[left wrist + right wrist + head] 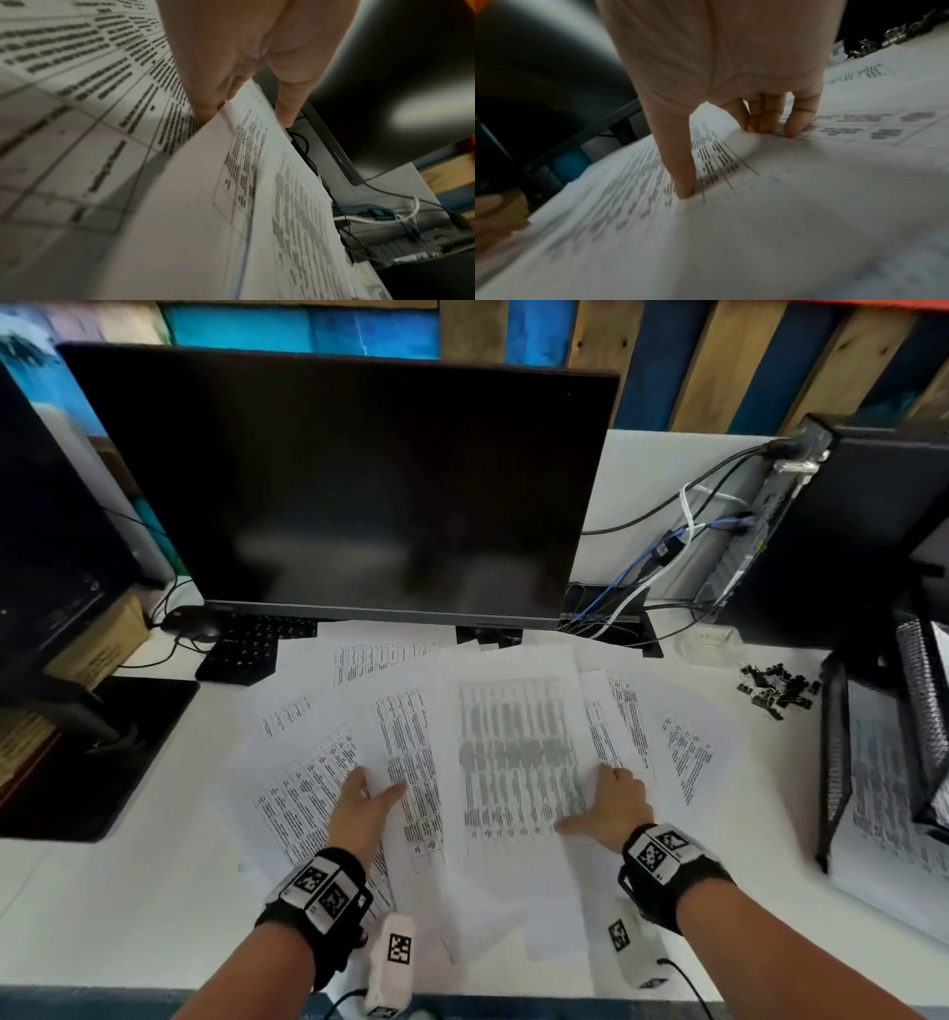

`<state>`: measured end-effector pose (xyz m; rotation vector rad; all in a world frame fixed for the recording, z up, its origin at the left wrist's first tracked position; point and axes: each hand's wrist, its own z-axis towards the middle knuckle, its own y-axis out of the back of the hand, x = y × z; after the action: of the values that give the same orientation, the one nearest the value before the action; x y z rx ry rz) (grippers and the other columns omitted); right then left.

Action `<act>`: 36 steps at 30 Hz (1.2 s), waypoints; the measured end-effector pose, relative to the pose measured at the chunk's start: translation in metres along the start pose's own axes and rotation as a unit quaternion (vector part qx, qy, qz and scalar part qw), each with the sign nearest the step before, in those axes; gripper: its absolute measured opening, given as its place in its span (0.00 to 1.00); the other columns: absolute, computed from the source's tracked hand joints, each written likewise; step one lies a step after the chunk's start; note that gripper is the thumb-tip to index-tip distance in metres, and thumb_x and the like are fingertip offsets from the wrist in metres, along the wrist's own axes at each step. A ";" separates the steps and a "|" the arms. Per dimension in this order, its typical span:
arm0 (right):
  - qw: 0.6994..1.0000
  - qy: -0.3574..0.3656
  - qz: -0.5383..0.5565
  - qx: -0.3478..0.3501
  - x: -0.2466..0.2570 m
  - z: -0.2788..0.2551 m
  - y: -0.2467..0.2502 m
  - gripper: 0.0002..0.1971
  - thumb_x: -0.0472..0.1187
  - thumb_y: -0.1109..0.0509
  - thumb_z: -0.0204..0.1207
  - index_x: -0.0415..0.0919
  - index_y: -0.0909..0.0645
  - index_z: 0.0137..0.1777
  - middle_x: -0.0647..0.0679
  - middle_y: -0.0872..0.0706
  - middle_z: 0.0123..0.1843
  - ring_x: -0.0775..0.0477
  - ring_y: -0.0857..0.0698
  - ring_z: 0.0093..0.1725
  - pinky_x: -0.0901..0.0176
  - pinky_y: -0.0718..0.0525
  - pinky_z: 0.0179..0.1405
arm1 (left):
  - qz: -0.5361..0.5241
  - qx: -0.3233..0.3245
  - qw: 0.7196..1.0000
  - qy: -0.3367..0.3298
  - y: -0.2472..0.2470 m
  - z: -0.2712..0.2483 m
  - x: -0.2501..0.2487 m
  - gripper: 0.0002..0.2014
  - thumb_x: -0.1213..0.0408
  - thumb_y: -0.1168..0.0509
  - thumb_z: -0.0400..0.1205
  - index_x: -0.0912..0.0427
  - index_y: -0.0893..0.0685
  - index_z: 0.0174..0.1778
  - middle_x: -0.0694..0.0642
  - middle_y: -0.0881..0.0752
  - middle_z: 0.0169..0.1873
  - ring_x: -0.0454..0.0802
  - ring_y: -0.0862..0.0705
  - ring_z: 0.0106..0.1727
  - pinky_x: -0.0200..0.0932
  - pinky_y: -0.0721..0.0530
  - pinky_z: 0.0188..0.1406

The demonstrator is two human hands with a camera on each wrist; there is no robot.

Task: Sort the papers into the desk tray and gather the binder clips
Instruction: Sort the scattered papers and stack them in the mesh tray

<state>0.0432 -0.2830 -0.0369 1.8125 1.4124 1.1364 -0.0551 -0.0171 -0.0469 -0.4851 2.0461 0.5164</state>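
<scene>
Papers (508, 752) — fanned loose; left hand (362, 806), right hand (613, 801) pressing flat, fingers extended, gripping nothing — likely to skid, crease when raked.

I count two hands of mine, my left hand (367, 801) at seven o'clock and my right hand (616, 801) at five. At least eight printed sheets (513, 752) lie fanned between them; overlaps hide the exact number. One mesh desk tray (834, 762) stands at three o'clock. The binder clips (775, 688) at two o'clock form one heap, too small to count. One monitor (349, 485) stands at twelve o'clock.
</scene>
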 end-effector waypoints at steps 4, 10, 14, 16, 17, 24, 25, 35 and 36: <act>0.997 0.038 0.024 0.061 0.010 0.002 -0.014 0.55 0.47 0.19 0.59 0.37 0.48 0.81 0.39 0.36 0.78 0.38 0.37 0.78 0.46 0.31 0.75 | -0.044 0.053 0.997 0.024 -0.011 -0.004 0.002 0.37 0.64 0.27 0.74 0.54 0.37 0.77 0.58 0.21 0.69 0.60 0.19 0.64 0.64 0.22 0.66; 0.998 -0.011 0.040 -0.038 -0.003 0.005 0.001 0.42 0.61 0.28 0.66 0.40 0.35 0.76 0.39 0.30 0.75 0.38 0.31 0.73 0.45 0.25 0.70 | 0.047 0.045 0.998 0.013 -0.024 -0.006 0.007 0.28 0.72 0.29 0.74 0.63 0.28 0.71 0.63 0.17 0.62 0.62 0.18 0.59 0.62 0.21 0.64; 0.989 -0.099 0.073 -0.078 -0.030 0.012 0.021 0.50 0.63 0.25 0.63 0.38 0.40 0.79 0.36 0.33 0.77 0.35 0.34 0.76 0.41 0.27 0.72 | 0.101 0.030 0.994 -0.004 -0.027 -0.007 0.007 0.22 0.70 0.30 0.77 0.66 0.24 0.67 0.62 0.16 0.56 0.62 0.17 0.58 0.60 0.19 0.62; 0.981 -0.083 0.170 -0.052 -0.041 0.016 0.022 0.52 0.60 0.22 0.61 0.35 0.40 0.79 0.36 0.30 0.76 0.35 0.31 0.75 0.44 0.27 0.72 | 0.130 0.035 0.991 -0.021 -0.031 -0.009 0.007 0.19 0.69 0.32 0.78 0.67 0.22 0.65 0.60 0.16 0.52 0.62 0.17 0.57 0.60 0.19 0.62; 0.970 -0.074 0.230 -0.039 -0.044 0.016 0.022 0.51 0.57 0.20 0.61 0.34 0.39 0.78 0.37 0.28 0.75 0.36 0.27 0.73 0.47 0.25 0.70 | 0.138 0.040 0.989 -0.030 -0.033 -0.010 0.008 0.18 0.68 0.32 0.78 0.66 0.22 0.64 0.59 0.16 0.51 0.62 0.16 0.57 0.59 0.18 0.61; 0.938 -0.041 0.345 -0.005 -0.042 0.016 0.003 0.28 0.43 0.19 0.62 0.35 0.23 0.60 0.39 0.15 0.59 0.40 0.16 0.57 0.49 0.17 0.56 | 0.195 0.093 0.974 -0.076 -0.060 -0.024 0.005 0.17 0.63 0.34 0.80 0.58 0.22 0.66 0.55 0.13 0.54 0.54 0.16 0.54 0.45 0.17 0.54; 0.949 -0.040 0.313 -0.013 -0.045 0.020 -0.001 0.25 0.47 0.19 0.60 0.37 0.21 0.54 0.40 0.15 0.57 0.40 0.16 0.55 0.51 0.16 0.52 | 0.205 0.106 0.969 -0.082 -0.062 -0.024 0.006 0.15 0.63 0.34 0.81 0.56 0.21 0.64 0.53 0.14 0.51 0.54 0.15 0.56 0.45 0.17 0.54; 0.915 0.056 0.400 -0.009 -0.045 0.005 0.020 0.15 0.29 0.31 0.75 0.36 0.24 0.61 0.40 0.16 0.61 0.39 0.17 0.61 0.49 0.20 0.61 | 0.297 -0.011 0.946 -0.132 -0.044 -0.013 0.011 0.14 0.53 0.38 0.82 0.49 0.17 0.61 0.55 0.18 0.65 0.55 0.21 0.65 0.51 0.24 0.68; 0.910 0.064 0.410 -0.013 -0.046 0.003 0.026 0.15 0.29 0.32 0.75 0.39 0.23 0.60 0.41 0.15 0.59 0.40 0.16 0.59 0.51 0.19 0.58 | 0.356 -0.047 0.924 -0.133 -0.037 -0.009 0.013 0.17 0.50 0.38 0.81 0.47 0.20 0.65 0.54 0.23 0.71 0.56 0.26 0.71 0.54 0.29 0.72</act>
<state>0.0540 -0.3342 -0.0292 2.4277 0.6508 1.6750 -0.0483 -0.0547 -0.0604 0.2955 1.8929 1.0517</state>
